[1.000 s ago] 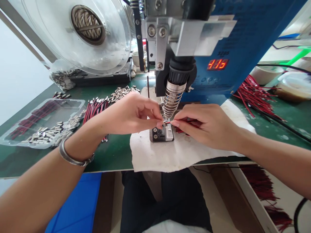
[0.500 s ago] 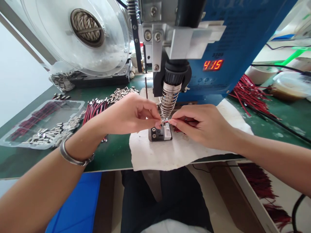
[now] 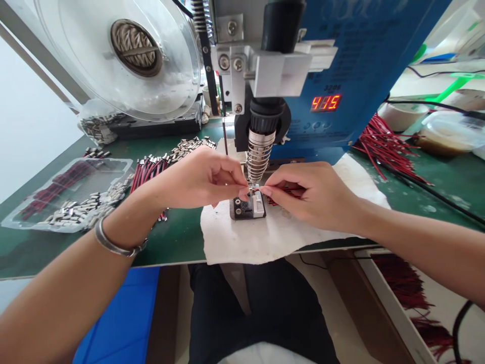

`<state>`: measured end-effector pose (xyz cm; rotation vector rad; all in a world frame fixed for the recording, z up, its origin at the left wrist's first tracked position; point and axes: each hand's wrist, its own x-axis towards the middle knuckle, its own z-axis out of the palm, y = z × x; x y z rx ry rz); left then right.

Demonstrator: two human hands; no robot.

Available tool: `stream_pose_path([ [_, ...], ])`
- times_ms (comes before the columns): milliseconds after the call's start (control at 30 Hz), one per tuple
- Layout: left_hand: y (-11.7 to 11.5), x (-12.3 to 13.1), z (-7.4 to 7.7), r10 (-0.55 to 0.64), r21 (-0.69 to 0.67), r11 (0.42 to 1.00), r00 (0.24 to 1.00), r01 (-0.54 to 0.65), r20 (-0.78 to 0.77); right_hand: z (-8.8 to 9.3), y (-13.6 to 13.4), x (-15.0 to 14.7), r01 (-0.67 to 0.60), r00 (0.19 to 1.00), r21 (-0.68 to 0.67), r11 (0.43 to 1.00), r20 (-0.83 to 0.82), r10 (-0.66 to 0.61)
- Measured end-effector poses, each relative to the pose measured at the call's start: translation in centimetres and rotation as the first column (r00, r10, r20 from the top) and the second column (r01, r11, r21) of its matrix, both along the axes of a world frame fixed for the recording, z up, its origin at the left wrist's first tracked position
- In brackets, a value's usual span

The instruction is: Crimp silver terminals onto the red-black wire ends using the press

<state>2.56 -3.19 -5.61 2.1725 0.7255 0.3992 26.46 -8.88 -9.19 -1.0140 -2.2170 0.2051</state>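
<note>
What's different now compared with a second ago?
Very little. The blue machine sits slightly farther left in the picture, probably because the head camera moved. Its red display now reads 415; earlier its first digit looked incomplete. Nothing was visibly picked up or released: the left hand and right hand still pinch a tiny workpiece near the spring coil. The clear tray stayed put.
</note>
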Motion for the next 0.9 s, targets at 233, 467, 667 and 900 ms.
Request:
stream_pose_path([
  [233, -0.07, -0.14, 0.11, -0.006, 0.011, 1.0, 1.0, 0.006, -0.015, 0.0, -0.14, -0.04, 0.012, 1.0, -0.005, 1.0, 0.01, -0.012],
  [467, 0.08, -0.08, -0.06, -0.036, 0.054, 0.998, 0.999, 0.035, 0.011, 0.0, -0.16, 0.02, -0.006, 1.0, 0.005, 1.0, 0.013, 0.006],
  [667, 0.06, -0.09, -0.13, -0.041, 0.049, 0.998, 0.999, 0.04, 0.016, 0.03, -0.07, 0.05, -0.002, 1.0, 0.002, 1.0, 0.017, 0.002],
  [900, -0.09, -0.08, -0.07, -0.009, 0.019, 1.0, 1.0, 0.009, 0.002, -0.04, -0.01, 0.0, -0.002, 1.0, 0.006, 1.0, 0.009, 0.002],
])
